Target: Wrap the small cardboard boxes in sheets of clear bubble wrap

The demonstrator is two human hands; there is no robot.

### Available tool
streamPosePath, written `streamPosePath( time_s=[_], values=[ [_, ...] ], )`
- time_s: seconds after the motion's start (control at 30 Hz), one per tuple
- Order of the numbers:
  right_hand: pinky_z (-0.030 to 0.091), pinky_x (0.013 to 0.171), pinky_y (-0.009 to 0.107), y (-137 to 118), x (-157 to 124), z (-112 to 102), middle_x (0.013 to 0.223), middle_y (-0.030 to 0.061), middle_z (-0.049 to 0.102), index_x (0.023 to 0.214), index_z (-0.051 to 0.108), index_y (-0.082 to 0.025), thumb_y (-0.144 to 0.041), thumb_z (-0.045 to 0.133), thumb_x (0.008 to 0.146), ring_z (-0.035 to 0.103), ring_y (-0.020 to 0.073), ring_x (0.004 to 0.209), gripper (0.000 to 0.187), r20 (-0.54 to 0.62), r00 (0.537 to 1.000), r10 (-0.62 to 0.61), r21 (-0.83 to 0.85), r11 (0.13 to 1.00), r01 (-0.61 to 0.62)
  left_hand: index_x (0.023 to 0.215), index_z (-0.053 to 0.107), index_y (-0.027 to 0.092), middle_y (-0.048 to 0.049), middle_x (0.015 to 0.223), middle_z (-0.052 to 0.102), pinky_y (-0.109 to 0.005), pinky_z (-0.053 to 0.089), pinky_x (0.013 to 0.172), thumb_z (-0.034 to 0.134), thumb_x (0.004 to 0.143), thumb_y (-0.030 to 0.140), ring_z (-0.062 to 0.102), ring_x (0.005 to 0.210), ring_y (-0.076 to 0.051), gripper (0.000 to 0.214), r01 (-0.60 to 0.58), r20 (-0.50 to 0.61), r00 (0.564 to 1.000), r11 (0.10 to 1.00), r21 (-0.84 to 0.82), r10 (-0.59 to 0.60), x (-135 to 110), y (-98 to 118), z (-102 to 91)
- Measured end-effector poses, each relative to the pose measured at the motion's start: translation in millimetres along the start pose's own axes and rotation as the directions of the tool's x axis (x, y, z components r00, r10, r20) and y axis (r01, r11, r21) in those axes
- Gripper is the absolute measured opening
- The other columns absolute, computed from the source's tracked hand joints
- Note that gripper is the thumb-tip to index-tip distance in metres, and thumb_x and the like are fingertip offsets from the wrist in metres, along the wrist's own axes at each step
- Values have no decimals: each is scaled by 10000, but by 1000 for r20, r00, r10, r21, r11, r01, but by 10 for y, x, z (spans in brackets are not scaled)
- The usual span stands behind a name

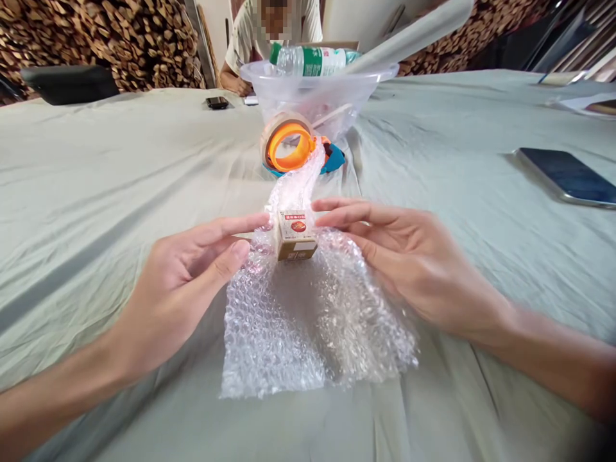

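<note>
A small printed cardboard box, with a red label on top, stands on a sheet of bubble wrap laid over the cloth. My left hand is at the box's left side, forefinger stretched toward it and thumb apart, over the wrap's edge. On the other side, my right hand has its fingers extended toward the box and its thumb by the wrap. Neither hand grips the box; whether the fingertips touch it I cannot tell. A narrow part of the wrap runs back behind the box to a tape dispenser.
The orange-cored tape dispenser stands just behind. A clear plastic basin holds a green-labelled bottle and a long white roll. Phones lie right and far left. Another person sits opposite.
</note>
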State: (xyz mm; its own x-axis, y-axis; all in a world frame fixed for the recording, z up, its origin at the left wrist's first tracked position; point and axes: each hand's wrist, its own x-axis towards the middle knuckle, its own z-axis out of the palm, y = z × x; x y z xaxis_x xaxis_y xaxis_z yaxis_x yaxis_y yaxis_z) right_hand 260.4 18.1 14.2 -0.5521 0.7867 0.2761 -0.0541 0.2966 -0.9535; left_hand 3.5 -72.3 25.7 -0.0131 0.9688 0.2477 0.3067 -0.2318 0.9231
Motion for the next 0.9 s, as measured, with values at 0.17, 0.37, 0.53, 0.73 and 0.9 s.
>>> streamPosePath(
  time_s=[0.17,0.37,0.53,0.73,0.9],
  values=[
    [581,1274,485,23,-10,-18,1406,23,762,1251,859,-359,-138,741,1041,694,256,1435,327,80,969,-233,-341,907,246,1300,883,333,-6,1110,909,-263,735,906,736,1083,348,878,991,-209,263,-58,-25,998,989,133,62,-3,-8,-6],
    [582,1213,438,47,-10,-19,1378,91,762,1379,771,-226,-152,790,1037,726,261,1335,350,221,887,-405,-589,670,452,1288,879,338,27,1222,894,-266,744,883,711,1069,277,880,1047,-219,283,-80,-26,996,985,152,84,18,19,26],
    [586,1150,433,54,35,31,1296,51,818,1294,720,-217,-104,733,1062,761,243,1243,258,179,890,-420,-601,669,437,1246,872,297,36,1168,900,-263,727,930,722,1059,232,873,1018,-198,248,-147,-53,984,945,292,169,60,112,119],
    [581,1174,410,82,51,35,1343,68,813,1227,779,-226,-61,602,1127,733,204,1301,262,239,858,-454,-592,632,500,1174,870,254,24,1159,899,-319,702,1001,697,1070,202,859,1092,-211,209,-241,-70,951,863,445,302,238,124,240],
    [617,1134,437,87,9,45,1356,95,739,1232,805,-277,-75,575,1117,721,216,1315,327,195,876,-440,-618,639,458,1067,847,308,32,1067,877,-406,690,981,785,1036,243,821,1006,-205,95,-290,-156,925,909,301,347,312,-64,346]
  ],
)
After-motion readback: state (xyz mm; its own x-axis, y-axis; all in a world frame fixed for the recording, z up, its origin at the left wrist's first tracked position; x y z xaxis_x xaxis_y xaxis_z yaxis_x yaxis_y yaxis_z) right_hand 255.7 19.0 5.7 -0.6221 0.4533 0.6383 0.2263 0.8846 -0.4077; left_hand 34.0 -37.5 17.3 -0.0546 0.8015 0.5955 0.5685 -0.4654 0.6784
